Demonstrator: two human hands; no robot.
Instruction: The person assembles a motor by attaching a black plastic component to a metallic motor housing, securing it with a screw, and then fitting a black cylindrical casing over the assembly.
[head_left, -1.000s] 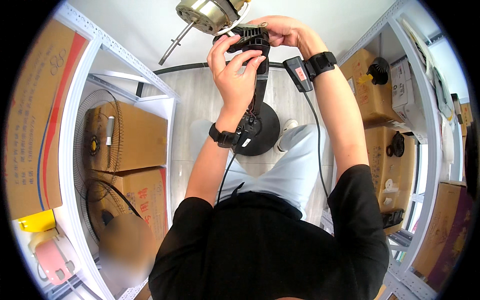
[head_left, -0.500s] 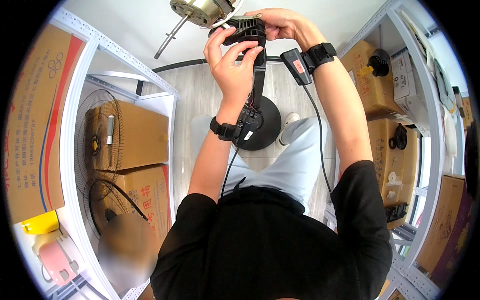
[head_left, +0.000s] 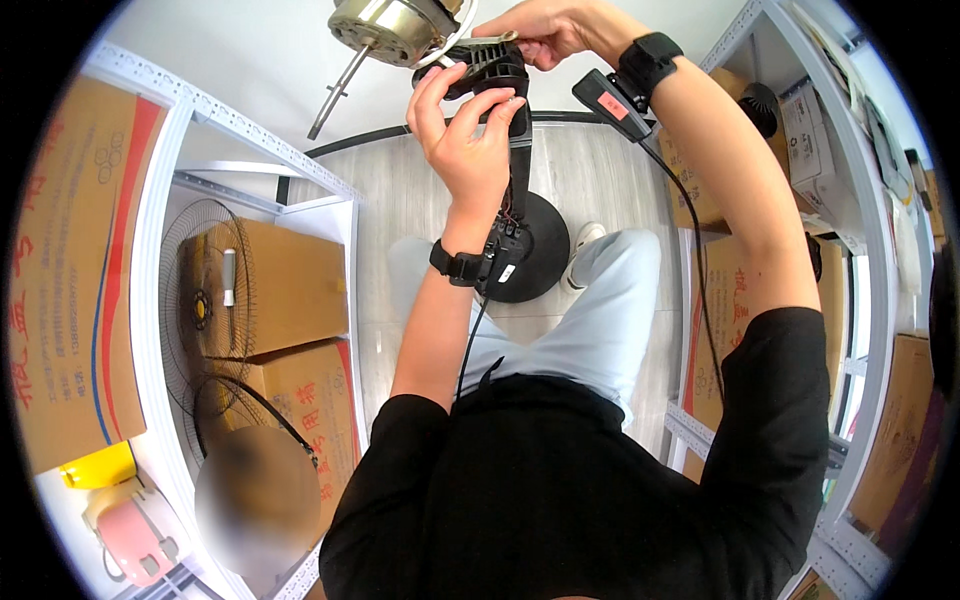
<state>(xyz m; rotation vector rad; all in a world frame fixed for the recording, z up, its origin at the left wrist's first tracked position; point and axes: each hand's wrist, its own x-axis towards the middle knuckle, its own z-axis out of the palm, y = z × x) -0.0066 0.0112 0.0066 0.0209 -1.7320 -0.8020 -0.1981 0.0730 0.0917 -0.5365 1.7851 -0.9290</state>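
A fan motor (head_left: pixel 388 30) with a long bare metal shaft sits at the top on a black slotted plastic housing (head_left: pixel 488 66), above the fan's black post (head_left: pixel 519 165). My left hand (head_left: pixel 468 150) is raised against the near side of the housing, thumb and forefinger pinched together by its right edge. A tiny shiny bit shows at the fingertips, too small to name. My right hand (head_left: pixel 548 32) reaches round the far right of the housing, its forefinger along a flat metal strip (head_left: pixel 490 40) on top and its other fingers curled, partly hidden.
The round black base (head_left: pixel 530 250) stands on the floor between my legs. On the left shelf are a wire fan guard (head_left: pixel 207 275), a grey-handled screwdriver (head_left: pixel 229 278) and cartons (head_left: pixel 290 290). Right-hand shelves hold more boxes (head_left: pixel 715 300). A cable (head_left: pixel 690 190) hangs from my right wrist.
My right elbow has swung outward and the right wrist has risen and turned. The right forefinger now lies further along the metal strip. My left hand keeps its pinch in nearly the same place.
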